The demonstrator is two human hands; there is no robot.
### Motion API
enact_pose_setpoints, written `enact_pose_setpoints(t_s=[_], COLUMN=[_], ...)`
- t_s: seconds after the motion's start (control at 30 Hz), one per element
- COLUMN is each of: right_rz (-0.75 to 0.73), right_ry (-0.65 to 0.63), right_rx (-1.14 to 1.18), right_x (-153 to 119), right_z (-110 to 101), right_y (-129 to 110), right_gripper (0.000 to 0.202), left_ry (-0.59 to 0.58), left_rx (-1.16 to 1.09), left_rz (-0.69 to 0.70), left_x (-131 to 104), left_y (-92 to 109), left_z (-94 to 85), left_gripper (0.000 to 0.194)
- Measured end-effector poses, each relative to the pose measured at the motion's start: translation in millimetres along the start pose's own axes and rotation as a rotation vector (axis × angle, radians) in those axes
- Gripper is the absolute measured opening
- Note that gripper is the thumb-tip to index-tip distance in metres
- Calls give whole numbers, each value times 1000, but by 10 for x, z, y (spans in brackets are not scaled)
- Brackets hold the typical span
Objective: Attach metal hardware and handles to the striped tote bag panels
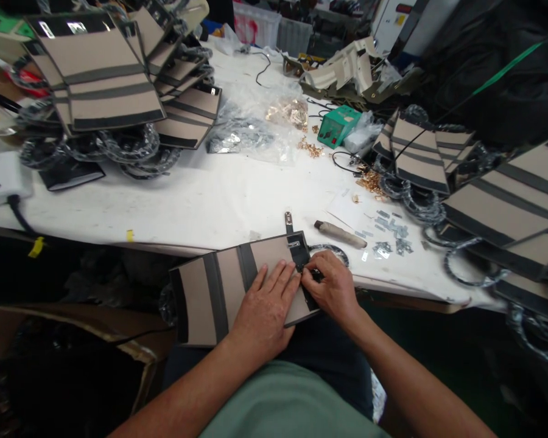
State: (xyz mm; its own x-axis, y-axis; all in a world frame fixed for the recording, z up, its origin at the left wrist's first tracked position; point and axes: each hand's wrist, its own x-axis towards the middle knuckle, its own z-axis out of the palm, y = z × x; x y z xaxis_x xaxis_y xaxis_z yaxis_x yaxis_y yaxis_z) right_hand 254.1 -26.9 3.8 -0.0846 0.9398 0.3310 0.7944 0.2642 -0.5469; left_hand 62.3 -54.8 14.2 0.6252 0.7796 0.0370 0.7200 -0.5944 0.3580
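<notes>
A beige panel with dark stripes (pixel 231 277) lies at the table's front edge, partly over my lap. My left hand (pixel 267 307) rests flat on it with the fingers stretched out. At its dark right end my right hand (pixel 331 283) is closed, thumb and fingertips pinched at the black edge; what they grip is too small to name. A strap with a metal clasp (pixel 288 220) sticks up from the panel's top right corner. A wrapped ring handle (pixel 335 250) shows behind my right hand. Right of the strap lies a grey-wrapped tool (pixel 340 233).
Stacked striped panels with wrapped handles stand at the left (pixel 109 91) and right (pixel 506 207). Small metal plates (pixel 395 231), gold-coloured fittings (pixel 372 182), a green box (pixel 338 126) and plastic bags (pixel 256 131) lie on the white table (pixel 201 201). A carton (pixel 132 347) is below left.
</notes>
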Motion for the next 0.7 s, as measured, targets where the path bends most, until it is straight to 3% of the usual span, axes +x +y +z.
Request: enact_pose_setpoints(t_s=[0.2, 0.4, 0.57, 0.7], right_rz=[-8, -58, -78, -149], right_ry=[-24, -115, -45, -126], right_rx=[96, 257, 252, 206], right_x=[4, -16, -52, -40], right_z=[-55, -249, -299, -257], right_y=[28, 177, 213, 168], right_gripper=[11, 11, 19, 28], left_ry=[0, 13, 35, 37], left_rx=[-7, -30, -33, -38], left_rz=[0, 23, 13, 5], left_x=[-22, -58, -63, -62], left_y=[-16, -33, -36, -31], left_z=[-22, -6, 3, 7], left_gripper=[81, 79, 79, 77])
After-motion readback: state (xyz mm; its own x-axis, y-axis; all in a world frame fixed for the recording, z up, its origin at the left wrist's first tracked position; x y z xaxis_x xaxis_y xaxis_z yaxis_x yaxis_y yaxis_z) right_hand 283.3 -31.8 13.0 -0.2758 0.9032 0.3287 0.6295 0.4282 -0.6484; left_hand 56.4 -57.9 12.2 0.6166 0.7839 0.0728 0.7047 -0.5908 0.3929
